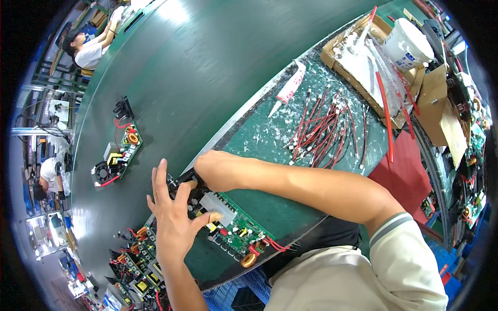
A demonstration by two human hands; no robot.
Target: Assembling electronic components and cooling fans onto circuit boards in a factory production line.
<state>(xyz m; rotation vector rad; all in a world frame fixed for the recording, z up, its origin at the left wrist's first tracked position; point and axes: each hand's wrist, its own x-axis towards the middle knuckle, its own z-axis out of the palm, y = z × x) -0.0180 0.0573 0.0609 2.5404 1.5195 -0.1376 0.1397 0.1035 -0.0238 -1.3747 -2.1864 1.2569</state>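
Head view: your workpiece, a green printed circuit board (241, 228), lies on the table (293, 207) near its edge, just in front of your body. Its long axis runs from between 10 and 11 o'clock to between 4 and 5 o'clock. At the far end sits a black housing (188, 175); at the near end are a copper toroidal coil (249, 259) and red leads (277, 244).

Note the hand positions. Both of your hands are gathered at the far end. From your left hand (174, 215), the middle of the board lies between 3 and 4 o'clock; from your right hand (213, 171), it lies at 5 o'clock. Your left hand is nearer to the middle: its thumb reaches across to the pale grey plate (218, 207) and appears to rest at its lower edge.

Finger state, left: spread, thumb and index well apart, index bent toward the housing, clamped on nothing visible. Finger state, right: curled beside the housing at its 2 o'clock side; the fingertips are hidden, so whether they grip anything cannot be told.

For reference, a second circuit board (129, 147) lies at 10 o'clock from the workpiece, well apart from both hands.
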